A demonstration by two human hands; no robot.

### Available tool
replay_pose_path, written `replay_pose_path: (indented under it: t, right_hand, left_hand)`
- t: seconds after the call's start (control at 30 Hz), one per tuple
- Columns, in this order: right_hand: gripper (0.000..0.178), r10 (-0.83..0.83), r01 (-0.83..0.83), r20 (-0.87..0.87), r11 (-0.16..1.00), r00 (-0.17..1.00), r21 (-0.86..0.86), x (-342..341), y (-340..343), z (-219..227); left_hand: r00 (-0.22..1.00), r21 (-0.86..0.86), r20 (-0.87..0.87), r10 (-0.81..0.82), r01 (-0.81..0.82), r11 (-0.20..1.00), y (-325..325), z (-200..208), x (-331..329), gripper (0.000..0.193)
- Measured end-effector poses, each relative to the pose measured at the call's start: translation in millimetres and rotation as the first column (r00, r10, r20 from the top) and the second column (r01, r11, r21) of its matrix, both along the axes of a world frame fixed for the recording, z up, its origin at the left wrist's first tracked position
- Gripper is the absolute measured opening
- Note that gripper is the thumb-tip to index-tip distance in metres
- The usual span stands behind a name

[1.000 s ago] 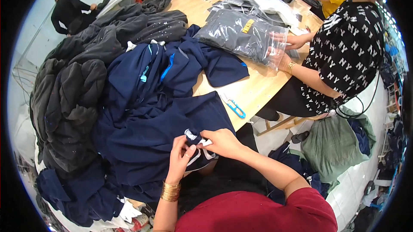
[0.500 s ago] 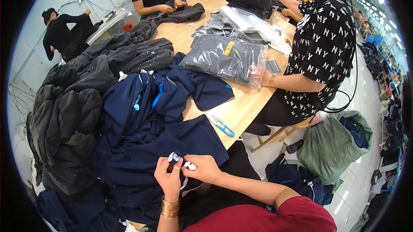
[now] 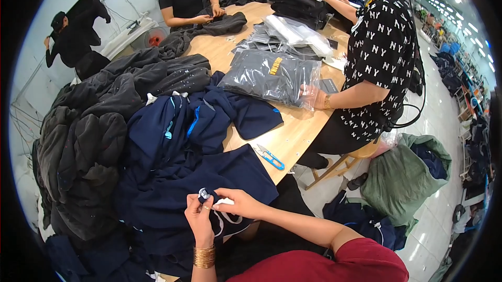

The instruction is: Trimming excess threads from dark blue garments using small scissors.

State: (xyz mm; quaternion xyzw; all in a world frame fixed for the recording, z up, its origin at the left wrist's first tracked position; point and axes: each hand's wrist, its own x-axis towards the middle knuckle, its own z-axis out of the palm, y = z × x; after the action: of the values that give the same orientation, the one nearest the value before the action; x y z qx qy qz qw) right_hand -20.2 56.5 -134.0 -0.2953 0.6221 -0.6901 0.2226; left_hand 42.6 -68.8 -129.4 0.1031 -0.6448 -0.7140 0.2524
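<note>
In front of me, my left hand [image 3: 199,218] pinches a small bunched bit of navy cloth, with a white-grey patch [image 3: 203,193] turned up between the fingertips. Close on its right, my right hand [image 3: 239,203] is closed on a small white piece [image 3: 224,201], too little of it showing to name. Below the hands a thin white cord or trim [image 3: 221,224] curves down against the dark fabric. The navy garment [image 3: 172,177] spreads over the table edge under and beyond both hands. Blue-handled thread snips [image 3: 271,160] lie on the wood, ahead and right.
Dark grey garments [image 3: 83,146] are heaped at left. On the wooden table [image 3: 298,130], a co-worker's hand [image 3: 314,97] holds a bagged garment [image 3: 269,75]. Other people work at the far side. A green sack [image 3: 397,182] stands on the floor at right, beside a wooden stool [image 3: 337,169].
Both hands have shifted slightly left with the cloth, and the white cord below them shows more. The person at far left has raised a dark garment.
</note>
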Motion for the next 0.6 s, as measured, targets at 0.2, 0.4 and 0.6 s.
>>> replay_pose_path:
  t: [0.2,0.4,0.6]
  right_hand:
    - [0.021,0.052,-0.046,-0.096,0.997,0.994,0.061,1,-7,-10]
    - [0.022,-0.052,0.066,-0.174,0.995,0.983,0.079,17,-20,-23]
    - [0.031,-0.097,0.168,-0.299,0.960,0.949,0.223,5,-18,-26]
  left_hand:
    - [0.999,0.089,-0.039,-0.021,0.024,0.996,-6,7,6,0.008]
    - [0.999,0.275,-0.015,0.044,-0.038,0.961,-13,5,7,0.010]
    - [0.994,0.076,0.108,-0.024,0.016,0.997,-33,-9,1,0.003]
